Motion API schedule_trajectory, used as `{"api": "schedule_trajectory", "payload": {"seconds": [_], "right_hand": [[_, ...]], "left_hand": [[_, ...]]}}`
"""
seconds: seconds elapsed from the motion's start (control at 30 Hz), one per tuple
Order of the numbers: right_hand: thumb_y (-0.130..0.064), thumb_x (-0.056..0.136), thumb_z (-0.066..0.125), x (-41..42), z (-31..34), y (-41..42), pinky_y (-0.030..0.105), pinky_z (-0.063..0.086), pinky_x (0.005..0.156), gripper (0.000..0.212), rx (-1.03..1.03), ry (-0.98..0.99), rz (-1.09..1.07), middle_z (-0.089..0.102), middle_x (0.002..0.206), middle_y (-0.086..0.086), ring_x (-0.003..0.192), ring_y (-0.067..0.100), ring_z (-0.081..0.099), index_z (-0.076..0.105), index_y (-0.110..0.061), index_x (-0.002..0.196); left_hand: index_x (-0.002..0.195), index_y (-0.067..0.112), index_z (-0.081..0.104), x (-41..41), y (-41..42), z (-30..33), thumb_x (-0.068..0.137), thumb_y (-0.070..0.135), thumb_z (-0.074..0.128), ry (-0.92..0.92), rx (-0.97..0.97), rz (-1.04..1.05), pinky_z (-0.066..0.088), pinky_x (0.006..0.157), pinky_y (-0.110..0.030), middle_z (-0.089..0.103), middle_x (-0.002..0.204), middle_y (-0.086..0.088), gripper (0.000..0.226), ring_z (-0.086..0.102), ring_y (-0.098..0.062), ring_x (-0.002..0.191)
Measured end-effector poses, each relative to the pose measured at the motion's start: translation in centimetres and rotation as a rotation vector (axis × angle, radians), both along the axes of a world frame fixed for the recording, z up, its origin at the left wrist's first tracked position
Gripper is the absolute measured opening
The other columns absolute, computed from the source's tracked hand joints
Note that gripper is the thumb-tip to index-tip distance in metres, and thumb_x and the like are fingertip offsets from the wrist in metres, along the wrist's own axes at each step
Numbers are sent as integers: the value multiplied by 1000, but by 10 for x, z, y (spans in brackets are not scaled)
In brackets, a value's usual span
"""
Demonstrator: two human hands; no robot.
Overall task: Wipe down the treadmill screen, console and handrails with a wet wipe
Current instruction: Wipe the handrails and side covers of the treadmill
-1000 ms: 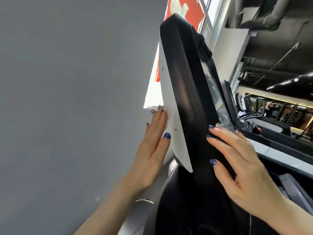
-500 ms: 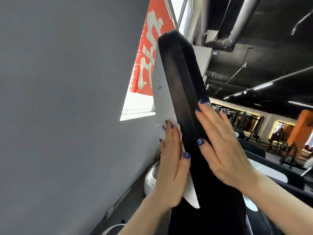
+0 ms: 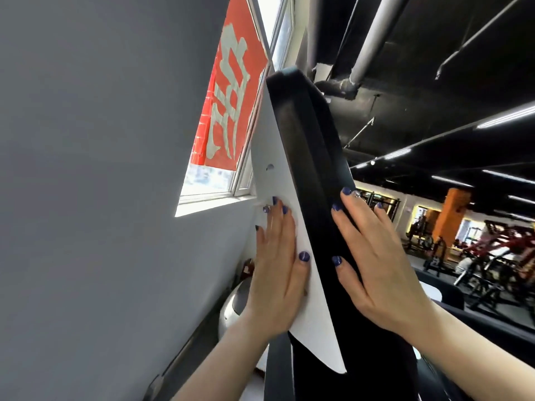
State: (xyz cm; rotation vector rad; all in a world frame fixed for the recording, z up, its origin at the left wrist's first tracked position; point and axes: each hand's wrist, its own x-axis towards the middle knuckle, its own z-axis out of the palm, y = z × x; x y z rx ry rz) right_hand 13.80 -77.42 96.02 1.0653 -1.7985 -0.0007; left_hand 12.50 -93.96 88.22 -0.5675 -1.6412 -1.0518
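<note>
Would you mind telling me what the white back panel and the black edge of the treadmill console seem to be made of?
The white back panel looks like smooth, matte moulded plastic: even colour, a crisp edge, a small recessed hole. The black edge of the console seems to be satin hard plastic with a soft sheen and dusty smears. The thin white wet wipe under the left hand looks like soft nonwoven cloth, though little shows.

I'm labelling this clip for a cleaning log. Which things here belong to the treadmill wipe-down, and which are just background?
Part of the job:
black treadmill console edge
white rear console panel
thin white wet wipe under the left hand
right hand, flat on the black edge

Background:
red banner with pale lettering
grey wall
gym machines
</note>
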Motion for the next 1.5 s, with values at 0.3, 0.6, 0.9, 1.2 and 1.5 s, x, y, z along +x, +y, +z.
{"api": "schedule_trajectory", "payload": {"seconds": [0.3, 0.6, 0.9, 1.2, 1.5], "right_hand": [[-24, 97, 46, 3, -2, -2, 55, 22, 121, 59, 4, 57, -47, 22, 164, 14, 152, 28, 22, 37, -2, 150], [-24, 95, 46, 3, 0, -5, 48, 17, 124, 60, 17, 105, -77, 25, 162, 18, 152, 29, 21, 36, -1, 150], [-25, 95, 46, 3, 27, -20, 57, 25, 119, 57, 74, 207, -139, 34, 159, 16, 149, 28, 30, 45, 1, 146], [-22, 95, 47, -2, 25, -29, 56, 24, 120, 54, 23, 203, -58, 36, 158, 15, 150, 29, 29, 48, 1, 144], [-20, 93, 47, -3, 26, -32, 56, 25, 119, 53, 37, 194, -53, 38, 156, 18, 149, 32, 29, 51, 4, 140]], "left_hand": [[159, 20, -7, 3, -7, 29, 106, 42, 24, 51, -7, 26, -10, 123, -33, -15, 167, 6, 65, -10, -15, 154], [151, 52, 5, -14, -49, 100, 104, 33, 31, 141, 81, -47, 7, 124, -56, 6, 167, 7, 57, 4, -20, 155], [153, 42, -12, -13, -39, 61, 103, 54, 17, 32, 34, -19, -11, 123, -31, -7, 168, 10, 59, -6, -8, 154], [154, 16, 28, -15, -54, 106, 87, 66, 34, -118, 305, -184, 27, 120, -55, 35, 156, -12, 84, 34, -29, 145], [153, 18, 27, -9, -53, 109, 91, 62, 35, -96, 322, -259, 18, 123, -52, 31, 160, -8, 77, 29, -22, 148]]}}
